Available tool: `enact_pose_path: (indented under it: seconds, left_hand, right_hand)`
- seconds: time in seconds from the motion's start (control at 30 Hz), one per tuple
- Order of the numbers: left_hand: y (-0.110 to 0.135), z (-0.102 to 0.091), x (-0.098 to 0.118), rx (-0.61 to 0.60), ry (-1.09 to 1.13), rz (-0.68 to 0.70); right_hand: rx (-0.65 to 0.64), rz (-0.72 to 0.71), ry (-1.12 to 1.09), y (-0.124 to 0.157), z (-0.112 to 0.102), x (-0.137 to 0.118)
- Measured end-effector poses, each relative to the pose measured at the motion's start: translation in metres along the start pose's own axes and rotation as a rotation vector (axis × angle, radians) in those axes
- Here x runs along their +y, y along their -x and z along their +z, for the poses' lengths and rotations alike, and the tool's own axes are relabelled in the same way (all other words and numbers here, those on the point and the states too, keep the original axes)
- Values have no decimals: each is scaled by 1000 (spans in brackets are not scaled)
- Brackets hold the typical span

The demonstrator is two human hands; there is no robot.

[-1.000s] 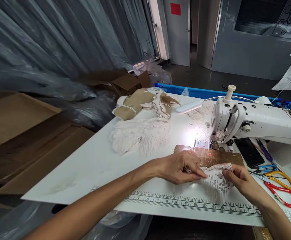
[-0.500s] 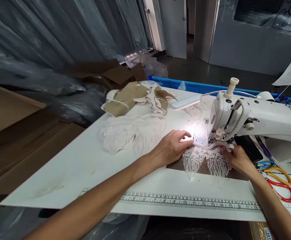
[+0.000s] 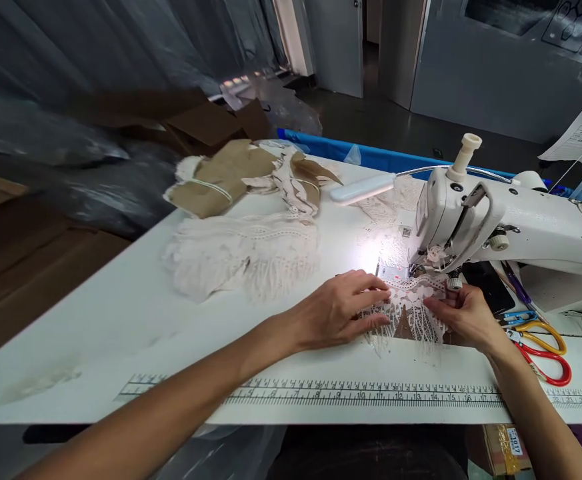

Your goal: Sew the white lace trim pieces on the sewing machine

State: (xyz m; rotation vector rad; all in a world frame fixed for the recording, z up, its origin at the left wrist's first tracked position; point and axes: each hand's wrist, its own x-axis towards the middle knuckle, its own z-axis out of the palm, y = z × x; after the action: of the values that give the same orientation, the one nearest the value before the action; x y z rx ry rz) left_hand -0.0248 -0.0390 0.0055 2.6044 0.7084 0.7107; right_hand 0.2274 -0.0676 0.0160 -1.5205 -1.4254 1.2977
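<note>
A strip of white fringed lace trim [image 3: 413,300] lies under the needle area of a white sewing machine [image 3: 511,227], over a brown piece. My left hand [image 3: 348,308] rests on the lace's left part, fingers stretched out and apart. At the lace's right end, my right hand [image 3: 465,313] pinches the edge between thumb and fingers; a white ring-like thing [image 3: 453,285] shows on a finger. The machine's lamp lights the metal needle plate [image 3: 391,271] just beyond the lace. The brown piece is mostly hidden by the lace and hands.
A stack of white lace [image 3: 245,250] and tied brown-and-white bundles [image 3: 221,177] lie to the left. Red-handled scissors [image 3: 545,363], yellow-handled scissors [image 3: 543,337] and a dark phone-like slab [image 3: 485,287] are at right. A ruler scale [image 3: 361,395] runs along the table's front.
My left hand has shifted from the lace's upper edge near the needle plate down onto its fringe, fingers flatter. My right hand keeps its pinch. The whole view has shifted slightly.
</note>
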Motion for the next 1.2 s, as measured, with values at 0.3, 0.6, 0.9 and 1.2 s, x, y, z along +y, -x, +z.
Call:
enact_pose_path:
  seconds: [0.3, 0.6, 0.9, 1.2]
  left_hand:
    - [0, 5, 6, 18, 483, -573]
    - [1, -2, 5, 39, 331, -625]
    - [-2, -5, 2, -61, 400, -737]
    - [-1, -9, -2, -48, 360, -731]
  right_hand:
    - [-160, -16, -71, -10, 36, -11]
    - [-81, -577, 779, 0, 11, 9]
    - [-137, -575, 1102, -8, 18, 11]
    - [-176, -499, 1088, -11, 17, 1]
